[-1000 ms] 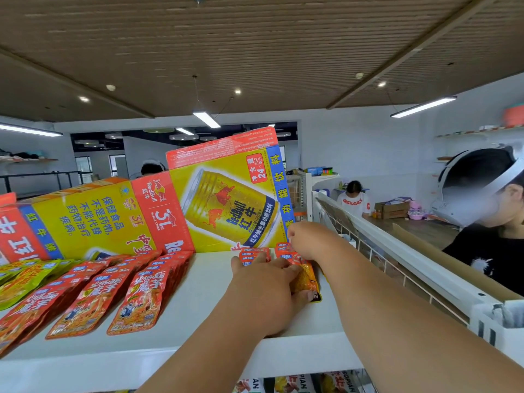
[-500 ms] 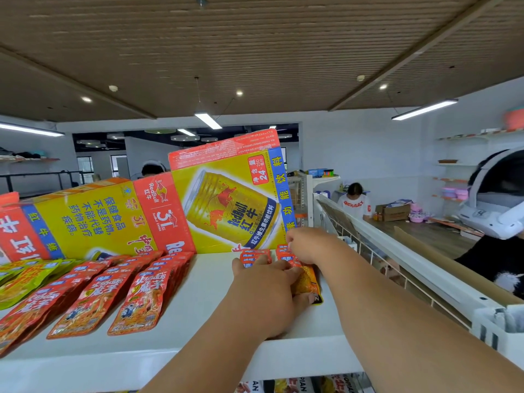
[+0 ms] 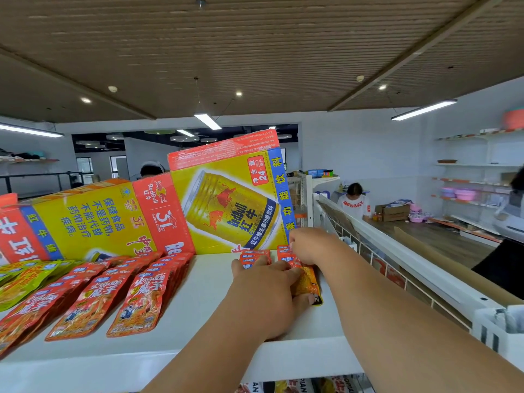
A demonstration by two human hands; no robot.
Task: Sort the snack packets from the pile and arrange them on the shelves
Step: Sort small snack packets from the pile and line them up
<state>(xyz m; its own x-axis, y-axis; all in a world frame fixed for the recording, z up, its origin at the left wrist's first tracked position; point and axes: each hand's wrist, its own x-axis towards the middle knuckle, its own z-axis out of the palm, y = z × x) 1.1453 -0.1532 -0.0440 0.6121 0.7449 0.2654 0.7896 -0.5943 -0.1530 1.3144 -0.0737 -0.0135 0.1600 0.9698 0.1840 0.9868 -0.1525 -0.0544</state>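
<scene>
White shelf [image 3: 209,293] top at about chest height fills the lower view, under a slatted ceiling with strip lights. The left hand [image 3: 266,296] lies palm down with its fingers stretched forward, flat on a small stack of snack packets [image 3: 307,283] near the shelf's front edge. It grips nothing and seems to be pressing the stack so it cannot slide or fan out. Just beyond it and slightly to its right, the right hand [image 3: 309,245] has its fingers curled down onto the far ends of the same packets, apparently pinching their top edges to square them into a line. Most of the stack is hidden beneath the two hands. Only the red tops past the left fingertips and an orange corner beside the left thumb show.

Well to the left of the left hand, rows of red packets [image 3: 141,299] lie overlapped like roof tiles, probably so each face reads from the aisle. Green packets [image 3: 19,282] follow further left. Red Bull cartons [image 3: 226,202] stand tilted right behind both hands and act as a backstop. Judging by the bare gap between the left hand and the red rows, this stack is starting a new row.
</scene>
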